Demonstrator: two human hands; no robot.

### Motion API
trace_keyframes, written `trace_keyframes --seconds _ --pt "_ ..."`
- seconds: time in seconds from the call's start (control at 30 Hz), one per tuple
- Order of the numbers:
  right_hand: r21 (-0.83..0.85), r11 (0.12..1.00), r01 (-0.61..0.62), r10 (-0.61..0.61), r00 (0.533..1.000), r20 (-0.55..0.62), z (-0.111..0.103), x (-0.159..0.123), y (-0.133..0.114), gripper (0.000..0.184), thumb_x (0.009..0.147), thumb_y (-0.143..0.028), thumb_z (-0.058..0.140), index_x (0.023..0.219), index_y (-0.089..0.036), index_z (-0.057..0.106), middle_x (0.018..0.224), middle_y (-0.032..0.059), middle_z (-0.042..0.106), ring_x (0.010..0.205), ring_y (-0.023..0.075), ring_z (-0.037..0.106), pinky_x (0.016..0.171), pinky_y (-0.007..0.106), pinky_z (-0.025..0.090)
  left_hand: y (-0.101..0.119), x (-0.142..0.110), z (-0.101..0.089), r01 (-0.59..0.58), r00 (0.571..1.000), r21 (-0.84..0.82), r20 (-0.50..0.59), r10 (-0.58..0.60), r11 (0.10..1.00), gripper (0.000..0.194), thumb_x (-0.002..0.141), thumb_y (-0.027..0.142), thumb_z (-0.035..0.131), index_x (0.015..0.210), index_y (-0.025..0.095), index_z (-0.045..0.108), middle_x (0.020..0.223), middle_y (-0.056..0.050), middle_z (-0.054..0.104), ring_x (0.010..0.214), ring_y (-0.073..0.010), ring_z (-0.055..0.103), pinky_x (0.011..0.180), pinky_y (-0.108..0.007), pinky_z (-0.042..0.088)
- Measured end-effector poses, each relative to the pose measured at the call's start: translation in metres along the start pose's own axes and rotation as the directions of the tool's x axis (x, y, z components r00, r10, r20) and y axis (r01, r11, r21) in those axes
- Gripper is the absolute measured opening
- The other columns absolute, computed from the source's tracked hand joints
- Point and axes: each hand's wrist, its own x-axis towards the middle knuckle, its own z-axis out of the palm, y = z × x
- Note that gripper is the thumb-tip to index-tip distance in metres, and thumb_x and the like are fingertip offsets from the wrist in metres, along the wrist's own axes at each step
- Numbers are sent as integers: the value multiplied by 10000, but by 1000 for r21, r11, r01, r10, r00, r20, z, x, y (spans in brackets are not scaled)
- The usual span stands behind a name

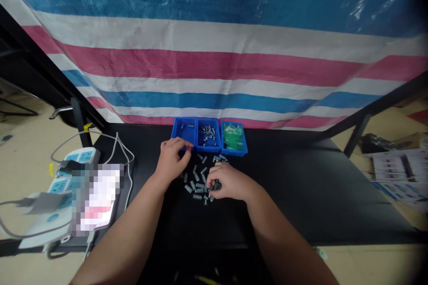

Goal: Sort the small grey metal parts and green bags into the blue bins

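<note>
My left hand hovers at the front edge of the left blue bin, thumb and fingers slightly apart, and nothing shows between them. That bin holds a few small grey cylinders. My right hand reaches into a loose pile of small grey metal cylinders on the black table. Its fingers are curled in a pinch among the pieces; what they grip is hidden. Small screws lie in the middle blue bin. Green pieces, apparently in clear plastic, fill the right blue bin.
The black table extends right. At its left are a white power strip, cables and a phone with a blurred screen. A striped tarp hangs behind the bins. Slanted black frame bars flank the table.
</note>
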Motion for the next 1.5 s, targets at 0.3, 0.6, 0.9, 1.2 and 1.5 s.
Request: trace_keyframes --seconds 0.3,0.6,0.9,1.2,1.5 --pt "-137 984 -111 98 991 -96 7 7 -6 117 759 -138 746 827 -229 719 785 -18 688 821 174 568 815 332 344 0 0 2 -1 1000 -6 7 1 1000 163 874 177 567 934 247 701 991 -19 744 983 -223 666 932 -401 393" --pt "36 997 -73 81 947 -311 7 9 5 95 780 -126 681 763 -215 707 738 -11 680 685 144 597 692 273 446 0 0 1 12 1000 6 13 -12 1000 163 892 203 549 939 249 699 1003 -31 749 1006 -233 665 949 -419 394" --pt "399 915 -56 369 514 -775 10 29 14 188 892 -358 659 962 -187 692 765 31 710 620 143 610 599 268 488 -4 1 -1 9 999 -24 -45 -10 1000 163 872 189 560 917 254 703 978 -11 743 994 -225 665 947 -408 373" --pt "32 999 -23 27 986 -162 4 7 8 158 723 -210 807 865 -228 741 788 -16 697 815 170 616 817 318 432 -3 0 -1 11 1000 -15 -27 -11 1000 174 878 191 555 929 249 712 972 -23 746 975 -226 666 932 -400 391" --pt "-98 991 -88 58 960 -275 16 17 1 117 768 -112 695 736 -223 681 633 -47 665 699 146 589 814 323 388 -1 0 -2 3 1000 -21 -29 -4 1000 168 886 186 560 919 249 712 975 -2 741 969 -212 668 909 -387 377"
